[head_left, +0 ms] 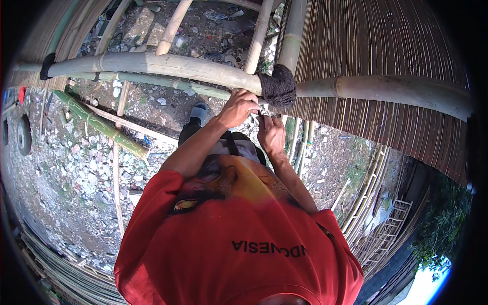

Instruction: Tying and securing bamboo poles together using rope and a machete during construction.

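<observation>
A thick lashing of dark fibre rope (277,86) wraps the joint where a horizontal bamboo pole (178,67) meets an upright bamboo post (291,43). My left hand (238,109) is just under the pole, left of the lashing, its fingers closed in a pinch. Slightly lower and to the right, my right hand (272,134) is also closed, fingertips close to those of the left. A small dark bit shows between the fingertips; whether it is a rope end I cannot tell.
Slatted bamboo screening (366,46) spreads at the upper right, crossed by another bamboo pole (386,90). A green bamboo piece (101,124) slants at the left, near a tyre (24,134). Rubble-strewn ground (76,188) lies below; a bamboo ladder-like frame (391,229) is at lower right.
</observation>
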Action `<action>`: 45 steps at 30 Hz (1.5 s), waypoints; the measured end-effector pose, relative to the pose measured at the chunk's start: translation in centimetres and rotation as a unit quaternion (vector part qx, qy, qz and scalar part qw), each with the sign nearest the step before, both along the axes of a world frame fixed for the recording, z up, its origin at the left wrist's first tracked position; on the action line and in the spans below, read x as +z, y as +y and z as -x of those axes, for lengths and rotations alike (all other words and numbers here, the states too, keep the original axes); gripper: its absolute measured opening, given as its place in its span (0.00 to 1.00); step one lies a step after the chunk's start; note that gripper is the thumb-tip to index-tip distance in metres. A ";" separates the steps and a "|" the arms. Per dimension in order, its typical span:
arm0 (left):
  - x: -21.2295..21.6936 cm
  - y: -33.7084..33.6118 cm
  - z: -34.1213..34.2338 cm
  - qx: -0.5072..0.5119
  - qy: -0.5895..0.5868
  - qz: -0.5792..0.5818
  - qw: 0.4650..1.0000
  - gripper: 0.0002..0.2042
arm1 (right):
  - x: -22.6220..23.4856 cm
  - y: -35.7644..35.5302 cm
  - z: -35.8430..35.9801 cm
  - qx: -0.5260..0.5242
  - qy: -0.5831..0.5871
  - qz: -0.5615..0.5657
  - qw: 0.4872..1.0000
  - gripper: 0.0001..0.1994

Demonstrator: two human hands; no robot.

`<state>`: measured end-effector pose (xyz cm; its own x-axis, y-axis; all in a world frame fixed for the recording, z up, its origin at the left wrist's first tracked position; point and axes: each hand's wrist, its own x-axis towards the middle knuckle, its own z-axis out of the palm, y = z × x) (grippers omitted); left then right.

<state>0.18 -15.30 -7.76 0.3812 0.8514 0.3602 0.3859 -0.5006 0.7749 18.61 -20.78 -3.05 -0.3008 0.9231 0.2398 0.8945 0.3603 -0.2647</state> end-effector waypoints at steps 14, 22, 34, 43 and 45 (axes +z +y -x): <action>-0.9 -3.6 -2.5 0.068 -0.474 0.644 0.596 0.14 | 0.7 -2.2 3.1 -0.292 0.588 0.467 0.591 0.17; -0.5 -5.1 -3.2 0.097 -0.432 0.526 0.727 0.10 | -0.6 -2.1 0.3 -0.129 0.207 0.502 0.830 0.24; 0.3 -6.4 -4.5 0.272 -0.018 0.222 0.936 0.07 | -1.9 4.5 3.4 -0.244 0.307 0.402 0.827 0.22; 3.1 -7.6 -6.0 0.262 0.261 0.093 0.925 0.14 | -10.2 7.8 -1.3 -0.164 0.483 0.441 0.738 0.11; 3.7 -7.6 -6.5 0.265 0.229 0.125 0.928 0.17 | -13.1 8.2 -3.3 -0.021 0.418 0.408 0.811 0.16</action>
